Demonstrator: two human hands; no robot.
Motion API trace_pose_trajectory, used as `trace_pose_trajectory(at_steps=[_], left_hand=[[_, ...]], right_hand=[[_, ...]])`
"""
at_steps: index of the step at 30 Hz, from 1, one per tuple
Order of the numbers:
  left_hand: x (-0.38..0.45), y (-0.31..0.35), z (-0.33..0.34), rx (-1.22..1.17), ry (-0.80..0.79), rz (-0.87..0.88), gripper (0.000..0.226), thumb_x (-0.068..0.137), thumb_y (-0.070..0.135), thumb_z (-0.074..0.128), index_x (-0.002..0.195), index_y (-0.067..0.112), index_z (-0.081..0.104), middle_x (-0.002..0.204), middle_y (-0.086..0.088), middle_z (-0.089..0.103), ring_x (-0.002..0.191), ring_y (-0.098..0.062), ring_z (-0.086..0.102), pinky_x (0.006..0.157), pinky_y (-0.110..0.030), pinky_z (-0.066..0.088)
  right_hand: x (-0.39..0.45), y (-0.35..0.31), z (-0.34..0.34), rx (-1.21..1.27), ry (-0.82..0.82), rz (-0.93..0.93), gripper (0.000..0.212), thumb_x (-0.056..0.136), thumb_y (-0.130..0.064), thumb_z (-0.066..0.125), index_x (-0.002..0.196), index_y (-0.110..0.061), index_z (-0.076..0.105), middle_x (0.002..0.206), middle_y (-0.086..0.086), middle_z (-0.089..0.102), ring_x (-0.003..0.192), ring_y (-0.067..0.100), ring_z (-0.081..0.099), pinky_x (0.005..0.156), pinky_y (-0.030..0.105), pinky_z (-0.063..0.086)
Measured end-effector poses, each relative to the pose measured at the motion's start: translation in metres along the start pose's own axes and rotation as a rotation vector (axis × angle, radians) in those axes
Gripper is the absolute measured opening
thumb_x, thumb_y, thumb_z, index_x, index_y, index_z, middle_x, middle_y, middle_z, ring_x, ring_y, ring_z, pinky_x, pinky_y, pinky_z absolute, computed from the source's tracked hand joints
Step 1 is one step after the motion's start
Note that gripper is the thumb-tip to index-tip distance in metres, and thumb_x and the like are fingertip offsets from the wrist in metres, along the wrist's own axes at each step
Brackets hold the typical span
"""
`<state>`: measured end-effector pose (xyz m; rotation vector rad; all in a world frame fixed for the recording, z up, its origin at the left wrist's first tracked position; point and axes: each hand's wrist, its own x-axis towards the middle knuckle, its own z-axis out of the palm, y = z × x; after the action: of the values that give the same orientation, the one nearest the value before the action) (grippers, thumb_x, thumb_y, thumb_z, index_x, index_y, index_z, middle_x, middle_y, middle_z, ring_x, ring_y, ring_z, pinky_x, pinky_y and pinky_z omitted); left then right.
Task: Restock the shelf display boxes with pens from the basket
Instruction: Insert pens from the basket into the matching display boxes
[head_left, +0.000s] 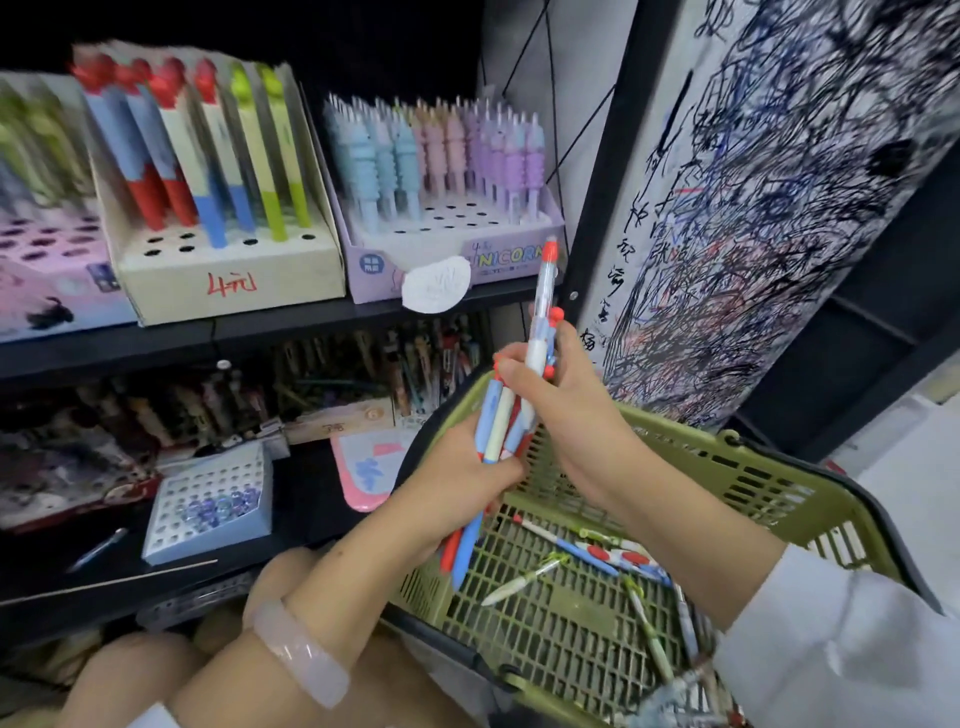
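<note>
Left hand (467, 467), pale stone bangle (301, 660) on its wrist, curled round a bundle of blue, cream and red plastic pens (498, 426), tips hanging down over the olive-green plastic mesh basket (753, 467). Right hand (550, 379), white sleeve (841, 649) behind it, closed round the top of the same bundle and pinching one clear pen with a red cap (544, 291) raised upright above the rest. More loose pens in the basket (597, 556) lying flat on its mesh floor, red, blue and green-white, some blurred at the lower right corner.

On the upper black shelf (291, 322): cream cardboard display box with red handwritten price (228, 280), tall red, blue and lime pens standing in its back rows, several front holes bare. Just beside it to the right, lilac cardboard box printed UNICORN (447, 260), filled toward the back with pastel blue, pink and purple ribbed pens, front holes bare, a white oval sticker (436, 286) on its front edge. Far left, pink display box (47, 280), blurred.

On the lower shelf: white perforated tray with a few bluish pen ends (208, 504), a pink-edged card (363, 467) near the basket rim, a loose pen (98, 548) and a thin stick (104, 582) lying flat. Further back, dark crowded pen stock, too blurred to sort.

Right of the shelf post, white test paper covered in black and blue scribbles (769, 208), close behind the raised pen.
</note>
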<state>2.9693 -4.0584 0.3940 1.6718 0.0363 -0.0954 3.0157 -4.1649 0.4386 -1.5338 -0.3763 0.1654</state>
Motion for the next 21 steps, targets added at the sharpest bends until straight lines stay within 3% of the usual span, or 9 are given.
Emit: trace_pose_trajectory(at_steps=[2, 5, 8, 12, 14, 17, 21], left_hand=[[0.0, 0.002, -0.001, -0.006, -0.003, -0.004, 0.027, 0.076, 0.002, 0.052, 0.077, 0.027, 0.06, 0.048, 0.01, 0.046, 0.042, -0.007, 0.043, 0.044, -0.021, 0.039], [0.001, 0.006, -0.005, 0.009, 0.045, -0.035, 0.035, 0.075, 0.003, 0.054, 0.06, 0.033, 0.061, 0.048, 0.007, 0.047, 0.04, -0.009, 0.043, 0.042, -0.021, 0.039], [0.001, 0.012, -0.011, -0.08, 0.178, -0.048, 0.023, 0.076, 0.0, 0.053, 0.067, 0.021, 0.055, 0.048, 0.001, 0.048, 0.037, -0.01, 0.042, 0.04, -0.021, 0.037], [0.0, 0.028, -0.029, -0.284, 0.318, 0.016, 0.013, 0.083, 0.0, 0.057, 0.074, 0.009, 0.061, 0.039, 0.003, 0.048, 0.034, -0.009, 0.043, 0.036, -0.016, 0.035], [-0.004, 0.039, -0.035, -0.349, 0.306, 0.076, 0.011, 0.083, 0.005, 0.062, 0.073, 0.008, 0.059, 0.04, 0.003, 0.047, 0.034, -0.009, 0.043, 0.037, -0.015, 0.035], [-0.016, 0.05, -0.044, -0.414, 0.26, 0.134, 0.019, 0.085, 0.007, 0.062, 0.07, 0.014, 0.052, 0.042, 0.003, 0.047, 0.036, -0.01, 0.045, 0.038, -0.018, 0.039], [-0.033, 0.056, -0.064, -0.419, 0.275, 0.175, 0.013, 0.086, 0.003, 0.06, 0.076, 0.012, 0.058, 0.051, 0.0, 0.058, 0.038, -0.01, 0.044, 0.04, -0.018, 0.041]], right_hand=[[0.004, -0.005, 0.002, -0.015, 0.049, -0.059, 0.02, 0.096, -0.02, 0.048, 0.107, -0.037, 0.048, 0.089, -0.008, 0.059, 0.075, -0.004, 0.056, 0.071, 0.011, 0.048], [0.015, -0.014, 0.002, 0.008, 0.128, -0.081, 0.015, 0.1, -0.025, 0.038, 0.1, -0.029, 0.053, 0.093, -0.006, 0.06, 0.08, 0.005, 0.057, 0.078, 0.02, 0.048], [0.027, -0.028, 0.001, -0.014, 0.137, -0.055, 0.021, 0.101, -0.028, 0.033, 0.105, -0.022, 0.053, 0.103, 0.0, 0.061, 0.085, 0.007, 0.058, 0.082, 0.026, 0.047], [0.024, -0.032, 0.014, -0.12, -0.021, 0.006, 0.036, 0.1, -0.035, 0.031, 0.127, -0.021, 0.05, 0.123, -0.001, 0.058, 0.11, 0.012, 0.056, 0.1, 0.033, 0.042], [0.018, -0.032, 0.028, -0.149, -0.128, 0.01, 0.038, 0.1, -0.038, 0.03, 0.13, -0.023, 0.048, 0.126, 0.004, 0.057, 0.106, 0.011, 0.056, 0.095, 0.029, 0.044], [0.013, -0.038, 0.048, -0.144, -0.255, 0.015, 0.041, 0.1, -0.04, 0.028, 0.133, -0.025, 0.045, 0.117, 0.023, 0.059, 0.082, 0.015, 0.059, 0.079, 0.029, 0.05], [0.016, -0.047, 0.068, -0.107, -0.372, 0.005, 0.039, 0.099, -0.042, 0.026, 0.132, -0.029, 0.044, 0.091, 0.017, 0.06, 0.06, 0.016, 0.057, 0.062, 0.03, 0.05]])
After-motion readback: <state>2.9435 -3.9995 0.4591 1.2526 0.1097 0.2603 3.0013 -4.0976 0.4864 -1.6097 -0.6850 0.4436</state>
